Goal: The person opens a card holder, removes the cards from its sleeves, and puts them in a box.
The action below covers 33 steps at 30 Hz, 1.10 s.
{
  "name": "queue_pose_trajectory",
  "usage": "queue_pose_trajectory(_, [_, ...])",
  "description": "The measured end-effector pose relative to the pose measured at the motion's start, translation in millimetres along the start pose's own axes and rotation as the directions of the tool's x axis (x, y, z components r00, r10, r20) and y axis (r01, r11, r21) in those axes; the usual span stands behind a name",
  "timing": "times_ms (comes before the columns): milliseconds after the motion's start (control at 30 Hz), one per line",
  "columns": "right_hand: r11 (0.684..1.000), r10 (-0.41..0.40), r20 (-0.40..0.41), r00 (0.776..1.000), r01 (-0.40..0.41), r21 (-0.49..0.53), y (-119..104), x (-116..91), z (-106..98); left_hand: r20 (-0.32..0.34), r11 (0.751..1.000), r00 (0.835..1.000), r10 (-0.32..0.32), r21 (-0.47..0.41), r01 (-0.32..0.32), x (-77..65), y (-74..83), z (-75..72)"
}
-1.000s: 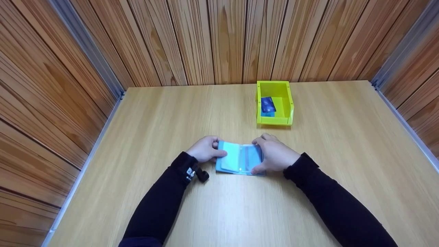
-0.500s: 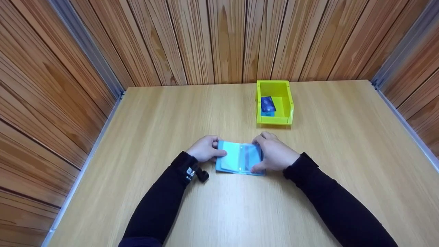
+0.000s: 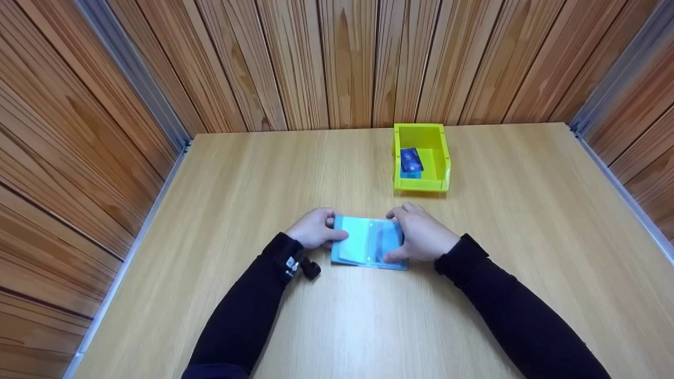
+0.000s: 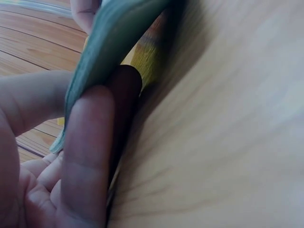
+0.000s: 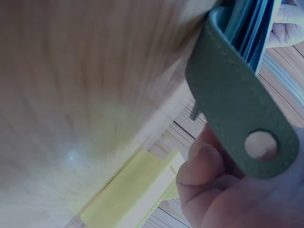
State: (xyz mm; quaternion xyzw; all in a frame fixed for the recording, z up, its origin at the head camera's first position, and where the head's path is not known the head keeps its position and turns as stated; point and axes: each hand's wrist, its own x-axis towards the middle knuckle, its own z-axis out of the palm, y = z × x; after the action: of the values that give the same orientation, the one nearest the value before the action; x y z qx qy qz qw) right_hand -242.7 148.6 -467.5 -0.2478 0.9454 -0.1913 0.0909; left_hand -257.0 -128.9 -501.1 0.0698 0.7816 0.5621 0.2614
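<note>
A light-blue card holder (image 3: 354, 241) lies spread open near the middle of the table, clear plastic sleeves showing inside. My left hand (image 3: 314, 229) pinches its left edge, thumb on the sleeves and fingers underneath. On the other side, my right hand (image 3: 425, 234) holds the right edge, with the thumb on the near part and fingers at the far corner. In the left wrist view, the holder's cover (image 4: 107, 47) is raised at that edge over my fingers. The right wrist view shows its stitched strap (image 5: 232, 90) with a round metal snap (image 5: 261, 145) beside my right hand.
A yellow-green open-front bin (image 3: 421, 185) stands beyond the holder, toward the back wall. Inside it a dark blue card (image 3: 411, 159) overlaps a lighter blue one (image 3: 411, 175). Wood-plank walls (image 3: 347, 63) enclose the table's back and sides.
The clear sleeves on the holder's right side have shifted slightly beneath my right thumb. Both hands keep their hold and the bin stays where it was.
</note>
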Motion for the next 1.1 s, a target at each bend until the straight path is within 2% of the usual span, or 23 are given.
queue_pose_trajectory(133, [0.999, 0.010, -0.005, 1.000, -0.010, 0.039, 0.5, 0.1, -0.1, -0.002, 1.000, 1.000, 0.001, 0.000, -0.001, 0.0, -0.2, -0.1])
queue_pose_trajectory(400, [0.998, -0.002, 0.037, 0.999, 0.004, -0.057, 2.5, -0.1, 4.1, -0.003, 1.000, 1.000, -0.005, -0.006, 0.005, 0.7, -1.6, -0.5])
queue_pose_trajectory(567, [0.998, -0.006, 0.064, 0.998, 0.010, -0.061, 1.1, -1.4, 4.8, 0.004, 1.000, 1.000, -0.002, -0.007, 0.002, 1.1, -1.1, -0.4])
queue_pose_trajectory(800, [0.999, -0.033, 0.042, 0.999, 0.035, -0.042, 0.3, -2.5, 3.1, 0.009, 1.000, 1.000, 0.002, 0.004, -0.002, 1.8, -1.1, 0.0])
queue_pose_trajectory(1100, [1.000, -0.017, 0.009, 1.000, 0.017, 0.008, 1.7, -0.4, 3.2, 0.004, 1.000, 1.000, 0.005, 0.022, -0.005, 1.4, -0.5, -0.8])
